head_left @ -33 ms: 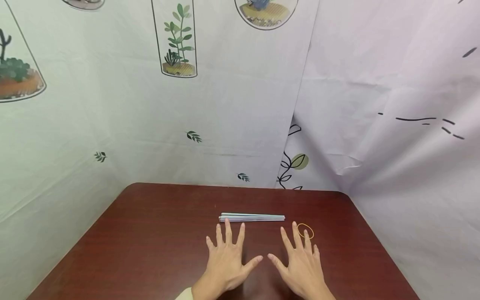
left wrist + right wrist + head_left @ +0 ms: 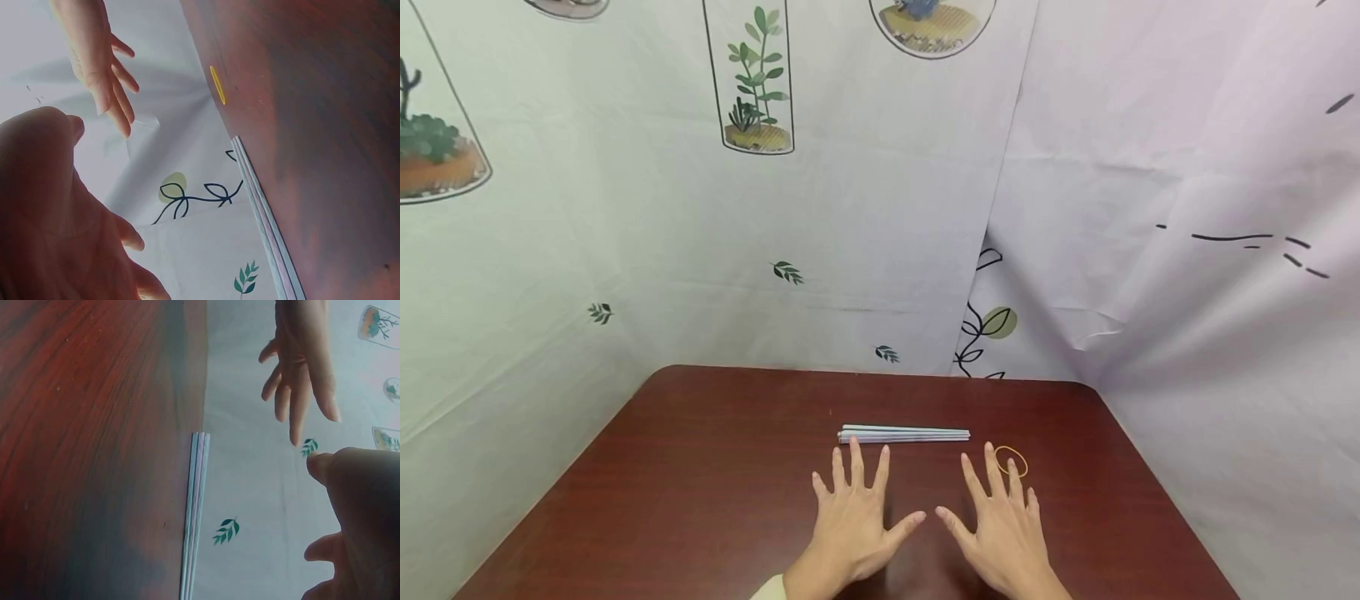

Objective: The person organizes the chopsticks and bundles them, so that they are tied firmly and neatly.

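Note:
Several slim, pale blue and pinkish sticks point(image 2: 910, 435), which look like straws, lie side by side across the far half of the table. To their right is a thin yellow rubber band point(image 2: 1013, 472). My left hand point(image 2: 852, 525) is held palm down with fingers spread, its fingertips overlapping the near edge of the sticks in the head view. Beside it, the right hand point(image 2: 1003, 533) is spread the same way, fingertips overlapping the rubber band. Both wrist views show the hands raised over the table, apart from the sticks point(image 2: 195, 512) and the band point(image 2: 217, 85). Neither hand holds anything.
The dark red-brown wooden table point(image 2: 700, 467) has rounded far corners. Pale cloth sheets point(image 2: 880, 208) printed with plants and leaves hang behind it and along both sides. A light sleeve cuff point(image 2: 770, 590) shows at the left wrist.

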### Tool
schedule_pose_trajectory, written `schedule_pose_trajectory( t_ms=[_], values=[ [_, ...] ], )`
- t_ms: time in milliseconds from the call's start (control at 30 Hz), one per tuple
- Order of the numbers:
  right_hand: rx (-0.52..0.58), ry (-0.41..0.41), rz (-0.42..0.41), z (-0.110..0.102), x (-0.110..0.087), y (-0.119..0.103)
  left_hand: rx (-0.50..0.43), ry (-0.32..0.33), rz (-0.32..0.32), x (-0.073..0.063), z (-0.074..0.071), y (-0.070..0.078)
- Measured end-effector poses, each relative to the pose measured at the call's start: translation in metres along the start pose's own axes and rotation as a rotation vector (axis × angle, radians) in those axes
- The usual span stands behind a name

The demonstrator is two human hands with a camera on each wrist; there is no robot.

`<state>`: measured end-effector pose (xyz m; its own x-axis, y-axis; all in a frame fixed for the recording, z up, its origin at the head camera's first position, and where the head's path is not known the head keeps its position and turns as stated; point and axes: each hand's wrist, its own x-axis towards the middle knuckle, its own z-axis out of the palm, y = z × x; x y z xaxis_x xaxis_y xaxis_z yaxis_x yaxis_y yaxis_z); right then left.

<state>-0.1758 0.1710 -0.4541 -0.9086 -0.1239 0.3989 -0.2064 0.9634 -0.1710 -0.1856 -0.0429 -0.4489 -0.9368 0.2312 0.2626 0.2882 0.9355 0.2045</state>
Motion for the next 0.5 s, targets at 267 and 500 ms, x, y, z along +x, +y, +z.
schedule_pose_trajectory(
  t_ms=[267,500],
  values=[
    [-0.003,-0.046,0.012,-0.0023,-0.0003,-0.0022,0.001,-0.021,0.002,-0.0056,0.0024,-0.0036],
    [-0.002,-0.025,-0.005,-0.0016,0.0042,-0.0009,0.013,-0.016,0.003,0.0006,0.0035,-0.0090]
  ],
)
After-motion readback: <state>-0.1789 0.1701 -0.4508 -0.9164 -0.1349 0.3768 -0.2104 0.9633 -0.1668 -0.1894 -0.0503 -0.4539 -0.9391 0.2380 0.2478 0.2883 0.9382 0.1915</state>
